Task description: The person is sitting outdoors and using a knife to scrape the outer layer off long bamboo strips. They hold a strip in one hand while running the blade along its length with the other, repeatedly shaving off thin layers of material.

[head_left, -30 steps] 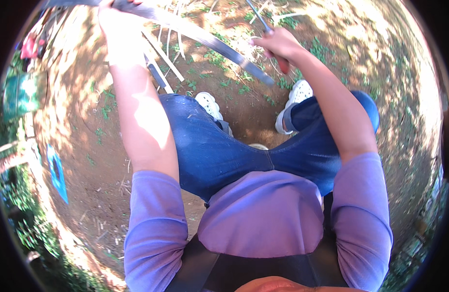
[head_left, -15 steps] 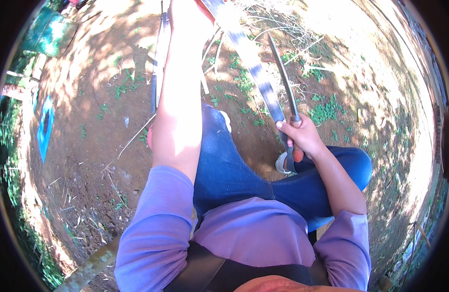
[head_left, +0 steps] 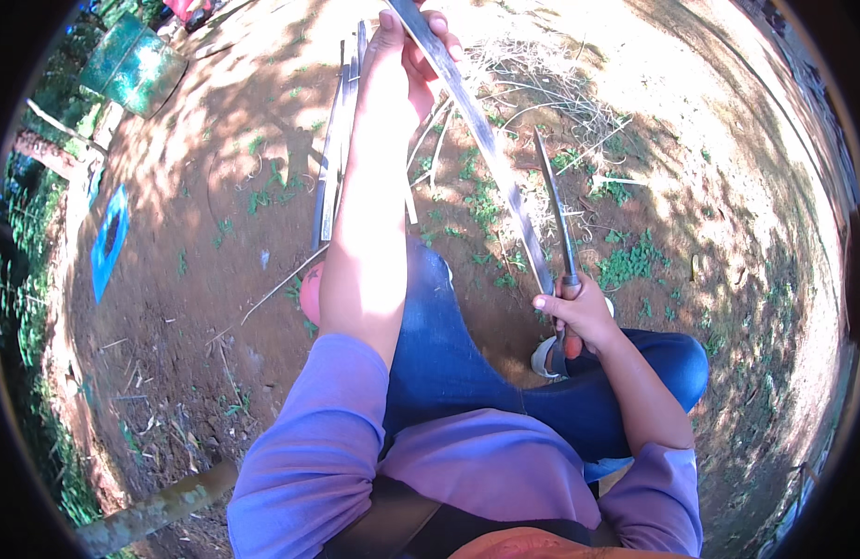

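Note:
A long, flat, thin strip (head_left: 491, 154), like split bamboo with a dark glossy face, runs slantwise between my hands. My left hand (head_left: 413, 58) grips it near the top of the picture, arm stretched out, fingers bent round the edges. Low on the right, my right hand (head_left: 584, 312) is closed round the wooden handle of a narrow-bladed knife (head_left: 559, 212), blade pointing away from me. The right thumb presses on the strip's near end, which passes beside the handle. Blade and strip stand apart above the hand.
Several similar dark strips (head_left: 329, 172) lie on the ground left of my left forearm. A tangle of pale shavings (head_left: 551, 88) is spread ahead. Farther left are a blue ring-shaped piece (head_left: 110, 242) and a green panel (head_left: 134, 65). A pole (head_left: 160, 511) crosses at lower left.
The whole scene sits lower in the picture, so my left hand's fingers on the strip now show. Both hands keep their holds on the strip and knife.

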Tool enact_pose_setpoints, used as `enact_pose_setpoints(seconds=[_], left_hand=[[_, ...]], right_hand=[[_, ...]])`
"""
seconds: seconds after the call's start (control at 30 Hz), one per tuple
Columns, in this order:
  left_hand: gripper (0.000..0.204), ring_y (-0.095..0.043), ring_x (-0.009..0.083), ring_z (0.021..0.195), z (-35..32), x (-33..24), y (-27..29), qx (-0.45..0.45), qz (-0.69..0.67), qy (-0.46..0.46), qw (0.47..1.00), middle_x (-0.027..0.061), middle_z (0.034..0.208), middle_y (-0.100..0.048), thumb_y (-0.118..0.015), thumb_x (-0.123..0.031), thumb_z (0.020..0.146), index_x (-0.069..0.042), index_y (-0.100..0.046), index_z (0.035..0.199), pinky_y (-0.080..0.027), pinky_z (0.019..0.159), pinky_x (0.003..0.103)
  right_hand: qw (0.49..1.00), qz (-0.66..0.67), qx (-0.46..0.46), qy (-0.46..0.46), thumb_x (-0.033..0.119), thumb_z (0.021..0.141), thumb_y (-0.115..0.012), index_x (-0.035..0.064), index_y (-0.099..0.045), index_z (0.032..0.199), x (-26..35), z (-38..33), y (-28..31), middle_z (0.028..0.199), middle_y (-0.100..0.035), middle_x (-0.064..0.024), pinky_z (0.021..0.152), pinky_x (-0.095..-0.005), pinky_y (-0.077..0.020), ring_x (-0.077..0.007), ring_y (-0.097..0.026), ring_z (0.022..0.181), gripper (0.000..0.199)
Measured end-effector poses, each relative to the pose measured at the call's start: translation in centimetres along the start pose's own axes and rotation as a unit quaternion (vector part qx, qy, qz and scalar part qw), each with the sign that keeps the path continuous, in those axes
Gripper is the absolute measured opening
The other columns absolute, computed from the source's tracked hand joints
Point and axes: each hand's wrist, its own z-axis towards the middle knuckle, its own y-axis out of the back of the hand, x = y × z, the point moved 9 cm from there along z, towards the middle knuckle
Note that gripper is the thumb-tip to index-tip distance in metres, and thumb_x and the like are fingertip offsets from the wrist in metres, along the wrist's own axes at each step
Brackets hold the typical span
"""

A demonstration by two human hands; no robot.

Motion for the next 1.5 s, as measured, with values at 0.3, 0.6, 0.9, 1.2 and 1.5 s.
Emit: enact_pose_setpoints(seconds=[0.3,0.6,0.9,1.2,1.5], left_hand=[[0.035,-0.054,0.0188,0.075,0.0,1.2,-1.4,0.057,-0.094,0.019,0.994,0.0037,0.088,-0.054,-0.059,-0.030,0.098,-0.007,-0.052,0.123,-0.051,0.062,0.031],[0.038,-0.067,0.0228,0.076,-0.4,0.4,-1.0,-0.061,0.084,0.000,0.995,0.0089,0.099,-0.066,-0.056,-0.031,0.100,-0.012,-0.053,0.133,-0.059,0.066,0.037],[0.033,-0.070,0.0267,0.080,-0.6,0.6,-3.0,0.006,0.003,0.043,0.999,0.0166,0.103,-0.069,-0.045,-0.024,0.104,-0.006,-0.055,0.131,-0.061,0.072,0.039],[0.035,-0.067,0.0227,0.090,-0.5,0.9,-3.6,0.068,-0.043,0.046,0.996,0.0107,0.106,-0.065,-0.045,-0.022,0.105,-0.010,-0.050,0.136,-0.058,0.078,0.037],[0.048,-0.065,0.0232,0.091,-0.1,-0.7,-3.2,0.076,0.023,-0.011,0.997,0.0086,0.103,-0.062,-0.049,-0.019,0.102,-0.012,-0.037,0.148,-0.056,0.077,0.038]], right_hand=[[0.998,0.024,0.052,-0.025,0.020,0.077,-0.085,0.0097,-0.049,0.078,-0.7,-0.9,-0.7,0.064,-0.055,0.0000,0.048,-0.0243,-0.0456,-0.0088,-0.053,0.050,0.037],[0.998,0.009,0.047,-0.039,0.026,0.084,-0.080,0.0046,-0.055,0.089,-0.8,-0.6,-1.0,0.076,-0.066,-0.0051,0.049,-0.0245,-0.0453,-0.0084,-0.053,0.051,0.034],[0.998,-0.002,0.041,-0.039,0.030,0.093,-0.068,0.0002,-0.056,0.111,-0.9,-0.1,-0.6,0.095,-0.073,-0.0124,0.051,-0.0218,-0.0453,-0.0066,-0.052,0.054,0.037],[0.999,0.021,0.013,-0.048,0.032,0.091,-0.070,0.0022,-0.057,0.103,-1.4,0.4,0.4,0.083,-0.069,-0.0082,0.052,-0.0229,-0.0454,-0.0067,-0.053,0.055,0.035],[0.999,-0.029,0.025,-0.009,0.028,0.089,-0.073,0.0021,-0.059,0.097,-1.2,0.4,0.0,0.077,-0.064,-0.0036,0.050,-0.0233,-0.0455,-0.0067,-0.052,0.054,0.031]])
